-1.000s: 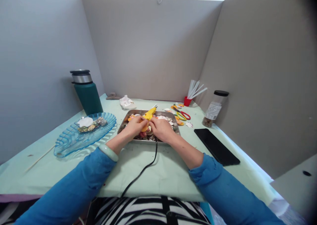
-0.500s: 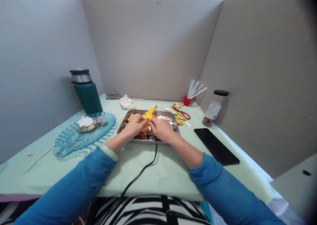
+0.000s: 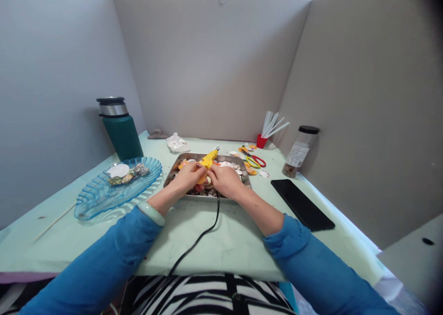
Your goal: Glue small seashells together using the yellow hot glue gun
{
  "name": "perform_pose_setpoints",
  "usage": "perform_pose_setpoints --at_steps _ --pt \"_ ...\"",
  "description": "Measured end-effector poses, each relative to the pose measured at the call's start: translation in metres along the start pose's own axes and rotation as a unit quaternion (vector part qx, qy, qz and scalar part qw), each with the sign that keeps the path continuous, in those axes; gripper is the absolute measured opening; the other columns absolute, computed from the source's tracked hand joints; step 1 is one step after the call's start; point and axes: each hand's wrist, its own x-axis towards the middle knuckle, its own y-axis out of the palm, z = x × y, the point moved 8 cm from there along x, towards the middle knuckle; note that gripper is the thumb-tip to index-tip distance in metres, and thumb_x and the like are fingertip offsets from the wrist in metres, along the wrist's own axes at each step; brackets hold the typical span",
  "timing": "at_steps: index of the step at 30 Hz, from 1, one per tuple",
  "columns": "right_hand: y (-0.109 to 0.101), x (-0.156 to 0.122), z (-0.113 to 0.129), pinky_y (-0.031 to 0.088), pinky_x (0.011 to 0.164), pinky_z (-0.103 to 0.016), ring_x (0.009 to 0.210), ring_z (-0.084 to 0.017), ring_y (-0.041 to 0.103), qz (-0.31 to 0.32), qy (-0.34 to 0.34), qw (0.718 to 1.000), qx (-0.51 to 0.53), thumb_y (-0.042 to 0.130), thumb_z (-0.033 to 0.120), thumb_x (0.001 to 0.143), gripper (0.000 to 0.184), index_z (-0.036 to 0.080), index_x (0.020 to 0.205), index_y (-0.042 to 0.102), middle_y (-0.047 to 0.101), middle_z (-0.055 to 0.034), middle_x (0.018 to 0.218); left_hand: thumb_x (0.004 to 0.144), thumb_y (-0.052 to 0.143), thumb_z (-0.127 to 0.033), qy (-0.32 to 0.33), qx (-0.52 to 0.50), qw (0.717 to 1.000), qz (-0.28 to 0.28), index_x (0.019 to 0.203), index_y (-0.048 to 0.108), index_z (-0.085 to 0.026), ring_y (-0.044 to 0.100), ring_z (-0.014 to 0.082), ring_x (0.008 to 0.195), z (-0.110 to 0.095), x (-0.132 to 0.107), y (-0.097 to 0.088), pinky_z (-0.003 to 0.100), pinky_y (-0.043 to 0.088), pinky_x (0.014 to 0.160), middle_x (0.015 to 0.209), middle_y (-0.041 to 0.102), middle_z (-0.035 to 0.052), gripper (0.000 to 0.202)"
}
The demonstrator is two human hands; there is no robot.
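Observation:
Both hands meet over a metal tray point(image 3: 189, 197) filled with shells. My left hand point(image 3: 188, 175) is closed, its fingertips around a small orange-yellow piece point(image 3: 201, 179) whose kind I cannot make out. My right hand point(image 3: 225, 180) is closed too, thumb and fingers pinched close to the left fingertips; what it holds is hidden. Just beyond the fingers a yellow glue gun point(image 3: 209, 158) lies over the tray, nozzle pointing away to the right. A black cord point(image 3: 202, 236) runs from under the right hand toward the front edge.
On the left are a blue shell-shaped plate point(image 3: 104, 199), a green bottle point(image 3: 122, 137) and a thin stick point(image 3: 55, 222). Scissors point(image 3: 254, 160) and a red cup point(image 3: 262, 141) of glue sticks stand behind right. A jar point(image 3: 297, 155) and a black phone point(image 3: 301, 204) are at right.

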Motion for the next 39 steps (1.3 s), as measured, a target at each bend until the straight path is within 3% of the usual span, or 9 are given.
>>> perform_pose_setpoints --at_steps 19,39 --pt "-0.0011 -0.0005 0.0016 0.034 0.068 -0.026 0.089 -0.02 0.065 -0.008 -0.012 1.0 0.002 0.034 0.034 0.102 0.035 0.019 0.104 0.065 0.073 -0.009 0.097 0.086 0.058 -0.024 0.01 0.004 1.0 -0.001 0.08 0.055 -0.016 0.055 0.0101 0.036 0.0012 0.0016 -0.0012 0.018 0.043 0.038 0.056 0.065 -0.0013 0.01" --pt "0.0013 -0.0005 0.0009 0.036 0.071 -0.027 0.092 -0.021 0.065 0.006 -0.006 1.0 0.001 0.031 0.036 0.102 0.038 0.019 0.108 0.065 0.073 -0.01 0.1 0.089 0.048 -0.016 0.004 0.018 1.0 0.0 0.083 0.053 -0.016 0.055 0.0108 0.036 0.0016 0.0007 0.0002 0.02 0.044 0.038 0.057 0.063 -0.0017 0.008"
